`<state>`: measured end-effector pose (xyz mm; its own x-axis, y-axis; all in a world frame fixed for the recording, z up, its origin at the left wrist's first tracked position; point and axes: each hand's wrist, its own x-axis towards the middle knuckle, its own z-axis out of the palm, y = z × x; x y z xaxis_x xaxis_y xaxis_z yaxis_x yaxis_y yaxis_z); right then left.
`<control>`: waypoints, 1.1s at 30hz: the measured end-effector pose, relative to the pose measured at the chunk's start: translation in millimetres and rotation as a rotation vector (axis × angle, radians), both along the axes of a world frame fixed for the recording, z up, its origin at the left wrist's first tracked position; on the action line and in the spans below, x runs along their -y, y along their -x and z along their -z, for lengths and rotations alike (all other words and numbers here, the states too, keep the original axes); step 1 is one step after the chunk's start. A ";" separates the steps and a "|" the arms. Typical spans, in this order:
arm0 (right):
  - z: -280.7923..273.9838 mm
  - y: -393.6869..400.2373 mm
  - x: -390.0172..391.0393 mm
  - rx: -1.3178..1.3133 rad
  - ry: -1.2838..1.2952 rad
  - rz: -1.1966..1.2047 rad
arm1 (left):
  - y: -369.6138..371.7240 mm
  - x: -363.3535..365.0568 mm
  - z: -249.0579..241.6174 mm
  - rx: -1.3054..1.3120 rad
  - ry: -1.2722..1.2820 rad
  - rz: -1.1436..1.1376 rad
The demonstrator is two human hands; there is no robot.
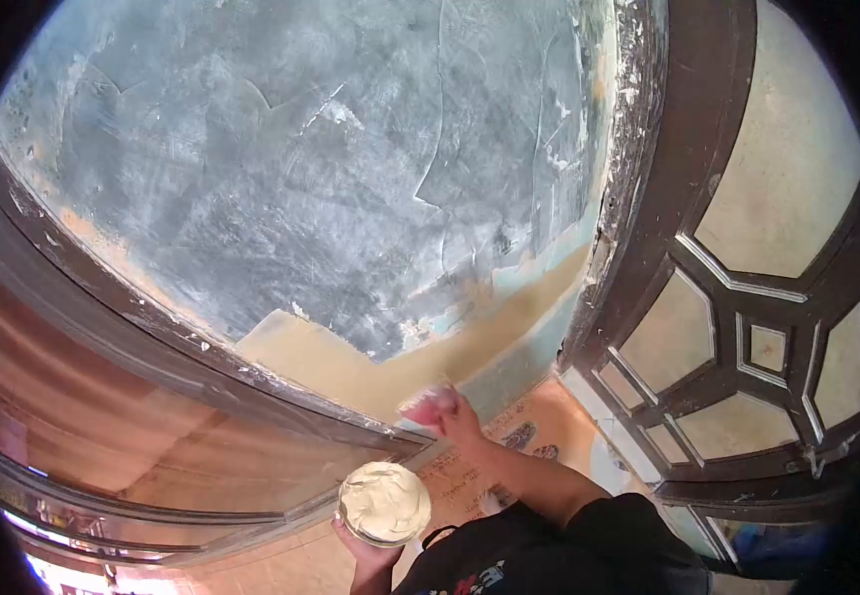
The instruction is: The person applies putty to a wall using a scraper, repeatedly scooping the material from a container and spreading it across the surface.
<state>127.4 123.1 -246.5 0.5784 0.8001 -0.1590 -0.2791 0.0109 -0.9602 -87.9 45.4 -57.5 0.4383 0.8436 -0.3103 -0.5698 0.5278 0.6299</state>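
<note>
Pink tool and bowl of putty at the foot of a patchy wall

A grey-blue wall [281,198], scraped and streaked with pale marks, filled the upper middle of the frame. A beige coat [509,322] lay in a band along its lower part, rising towards the right. The orange floor [571,416] showed below, right of centre, and a dark door [693,193] with pale panels took up the right of the frame.

Chipped, paint-flecked edging [620,164] bordered the wall on the right, and a dark frame [167,322] bounded it on the lower left. The two drew closer together towards the bottom, so the right hand [460,424] was in the narrower part, while the wall spread broadly above it. That hand was closed around a pink tool [428,407] just below the centre of the frame, over the lower edge of the beige coat. The left hand [361,547], at the bottom, gripped a bowl [374,541] heaped with cream putty [383,499].

The tool was blurred; its shape, and whether it touched the wall, could not be told. The bowl hid most of the left fingers. Black clothing [569,545] was cut off at the bottom, and dark shapes on the floor [519,436] were hard to make out.
</note>
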 end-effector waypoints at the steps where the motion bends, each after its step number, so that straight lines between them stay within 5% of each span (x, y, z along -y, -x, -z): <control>1: -0.5 -4.1 16.7 -0.255 0.092 -0.057 | -0.1 0.9 0.2 0.080 0.086 -0.034; 5: -57.3 -13.4 48.2 0.007 0.351 -0.127 | 2.9 2.7 7.7 -0.082 -0.065 -0.024; 7: -86.6 -11.4 40.6 0.639 -0.032 -0.068 | 1.9 2.1 6.1 0.040 0.158 -0.068; 11: -147.1 -31.2 15.4 0.700 0.064 -0.211 | 4.4 -4.0 25.8 -0.124 0.005 -0.008; 13: -154.9 -62.6 8.9 0.806 0.082 -0.021 | -3.0 -4.4 22.3 -0.297 -0.137 0.025; 15: -163.8 -107.6 23.8 0.516 0.023 0.117 | -12.3 -2.9 7.6 0.042 0.183 -0.024; 16: -152.3 -131.4 37.9 0.620 0.073 0.174 | -1.4 -3.3 37.0 -0.268 -0.164 0.015; 20: -139.7 -163.7 72.2 0.762 0.212 0.275 | -33.3 4.2 -4.9 0.013 0.141 -0.012; 22: -136.1 -136.5 67.0 0.392 -0.099 0.133 | -41.5 8.1 -4.9 0.024 0.148 -0.010; 24: -123.9 -123.3 60.7 0.838 0.189 -0.025 | -56.5 9.3 -10.5 0.078 0.171 -0.006; 25: -141.4 -118.9 56.8 0.843 0.185 -0.026 | -62.1 10.3 -10.1 0.083 0.168 -0.008; 28: -176.2 -133.3 49.5 0.839 0.217 -0.180 | -78.4 14.9 -11.9 0.088 0.058 0.029; 30: -169.3 -176.1 42.7 0.556 0.093 0.006 | -82.0 15.0 2.5 -0.021 -0.021 0.012; 32: -150.3 -238.9 46.7 0.190 -0.301 0.010 | -81.2 17.2 26.1 -0.199 -0.228 -0.009; 33: -148.0 -263.3 59.0 0.436 -0.124 0.150 | -87.0 20.2 18.2 -0.198 -0.225 -0.016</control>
<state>390.7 64.1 -98.5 0.6803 0.7006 0.2154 0.1630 0.1419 -0.9764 -0.9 25.2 -75.6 0.3738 0.9073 -0.1928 -0.4313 0.3540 0.8299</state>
